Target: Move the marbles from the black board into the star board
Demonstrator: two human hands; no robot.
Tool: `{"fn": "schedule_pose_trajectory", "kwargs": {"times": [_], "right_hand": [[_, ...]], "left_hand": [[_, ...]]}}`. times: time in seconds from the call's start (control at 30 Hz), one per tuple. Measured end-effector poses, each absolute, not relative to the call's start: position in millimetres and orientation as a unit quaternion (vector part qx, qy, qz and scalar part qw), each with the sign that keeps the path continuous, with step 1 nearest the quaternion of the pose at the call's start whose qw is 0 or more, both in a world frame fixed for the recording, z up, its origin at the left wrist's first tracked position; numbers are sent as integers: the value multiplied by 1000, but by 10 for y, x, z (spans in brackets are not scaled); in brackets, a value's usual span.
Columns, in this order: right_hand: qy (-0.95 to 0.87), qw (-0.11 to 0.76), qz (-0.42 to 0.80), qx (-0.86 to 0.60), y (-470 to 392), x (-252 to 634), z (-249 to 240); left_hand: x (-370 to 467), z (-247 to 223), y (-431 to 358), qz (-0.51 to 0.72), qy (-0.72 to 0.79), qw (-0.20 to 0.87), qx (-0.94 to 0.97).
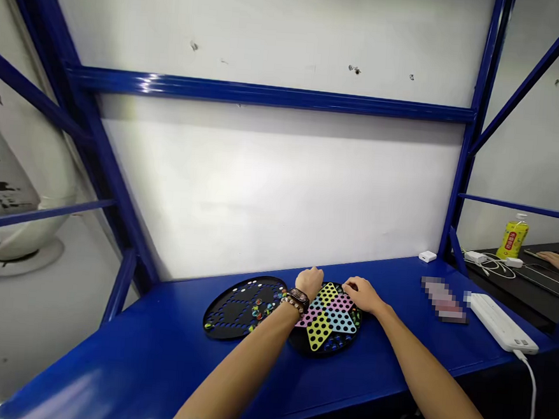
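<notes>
- Curled left hand and right hand at the star board's far edge — whether gripping, cannot tell
- Board round, black-rimmed — star flat, pastel, hole-dotted

The left hand hides its grip; a flat object is pixelated.

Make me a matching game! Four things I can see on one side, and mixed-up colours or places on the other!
Things:
1. Bottle
2. Star
3. Power bank
4. Beaded bracelet

Colours and places:
A. Plugged into a white cable
B. Just behind the left hand
C. On the black table
D. Pink, blue and yellow, with holes

Right pairs: 1-C, 2-D, 3-A, 4-B
</notes>
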State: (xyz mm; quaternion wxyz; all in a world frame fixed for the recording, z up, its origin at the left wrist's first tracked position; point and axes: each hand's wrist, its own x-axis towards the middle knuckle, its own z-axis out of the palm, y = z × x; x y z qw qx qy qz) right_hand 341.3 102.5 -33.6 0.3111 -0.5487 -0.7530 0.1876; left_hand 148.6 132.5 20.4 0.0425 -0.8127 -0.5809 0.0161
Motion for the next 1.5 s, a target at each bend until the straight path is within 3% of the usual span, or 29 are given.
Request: {"fn": "schedule_pose_trajectory", "kwargs": {"times": [0.73, 1.03, 1.27, 1.5], "right_hand": [[-750, 287, 164, -573, 981, 3367, -322], [-750, 290, 177, -567, 943, 3363, -280], [-749, 295, 181, -565, 973, 3371, -329], [-751, 300, 175, -561, 1016, 3373, -365]], "left_hand": [[1389, 235, 1286, 24, -447, 67, -892], [927, 348, 1342, -53, -507, 2, -860], [138, 365, 1328, -26, -570, -92, -816], [88, 441, 1280, -47, -553, -192, -809]]}}
